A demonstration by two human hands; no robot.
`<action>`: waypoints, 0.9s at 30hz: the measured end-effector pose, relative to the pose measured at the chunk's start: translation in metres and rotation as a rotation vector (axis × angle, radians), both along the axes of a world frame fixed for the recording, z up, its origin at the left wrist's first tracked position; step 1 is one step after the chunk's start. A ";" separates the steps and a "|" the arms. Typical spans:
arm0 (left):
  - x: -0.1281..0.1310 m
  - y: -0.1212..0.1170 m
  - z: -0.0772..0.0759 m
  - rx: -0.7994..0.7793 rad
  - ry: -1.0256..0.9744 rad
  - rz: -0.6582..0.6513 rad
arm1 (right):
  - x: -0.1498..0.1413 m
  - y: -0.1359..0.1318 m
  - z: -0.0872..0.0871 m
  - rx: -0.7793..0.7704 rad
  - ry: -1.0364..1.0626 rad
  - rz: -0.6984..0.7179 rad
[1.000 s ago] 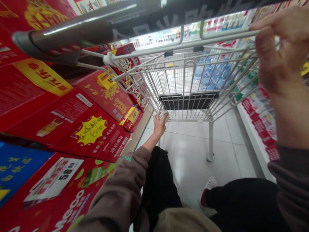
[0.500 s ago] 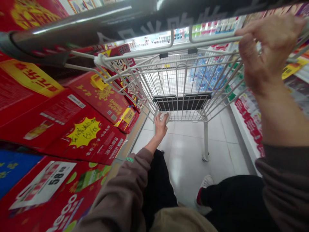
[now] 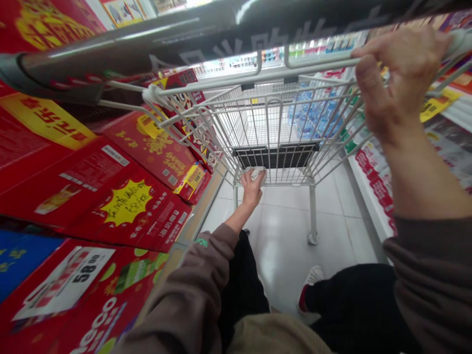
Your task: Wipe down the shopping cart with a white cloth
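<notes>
A wire shopping cart [image 3: 275, 129] stands in front of me, its dark handlebar [image 3: 206, 34] crossing the top of the view. My left hand [image 3: 252, 189] is closed on a crumpled white cloth [image 3: 258, 173], which presses against the lower back wires of the basket, left of centre. Just above that hand a black panel [image 3: 276, 156] spans the wires. Higher up at the right, my right hand [image 3: 403, 83] is wrapped round the cart's upper wire frame, below the handlebar's right part.
Red cartons [image 3: 96, 182] with price signs are stacked close along the left. Packs of bottled water [image 3: 313, 115] stand beyond the cart to the right. A low shelf [image 3: 372, 196] with red-and-white packs runs along the right. Tiled floor [image 3: 280, 231] lies under the cart.
My left hand has slid the cloth a little to the right along the lower back wires. My right hand keeps its hold on the frame; the view has shifted slightly.
</notes>
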State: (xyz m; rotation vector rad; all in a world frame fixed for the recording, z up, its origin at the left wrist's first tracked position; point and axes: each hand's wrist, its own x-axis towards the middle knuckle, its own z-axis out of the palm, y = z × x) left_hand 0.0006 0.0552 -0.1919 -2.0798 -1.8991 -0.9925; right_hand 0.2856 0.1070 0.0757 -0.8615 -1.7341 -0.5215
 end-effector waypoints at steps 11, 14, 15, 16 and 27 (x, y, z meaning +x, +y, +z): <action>0.013 0.000 -0.004 -0.135 -0.023 0.013 | 0.001 -0.002 0.001 -0.017 0.007 0.003; 0.016 -0.007 -0.006 -0.018 -0.056 -0.042 | 0.001 -0.002 0.002 -0.024 0.001 -0.013; 0.019 -0.006 0.000 0.033 -0.062 -0.073 | 0.001 -0.003 0.002 -0.032 -0.003 -0.019; 0.022 -0.003 0.008 0.082 -0.068 -0.101 | 0.001 -0.003 0.002 -0.040 -0.006 -0.025; 0.044 -0.006 0.001 -0.118 -0.125 -0.031 | -0.004 -0.006 0.001 -0.053 0.042 -0.039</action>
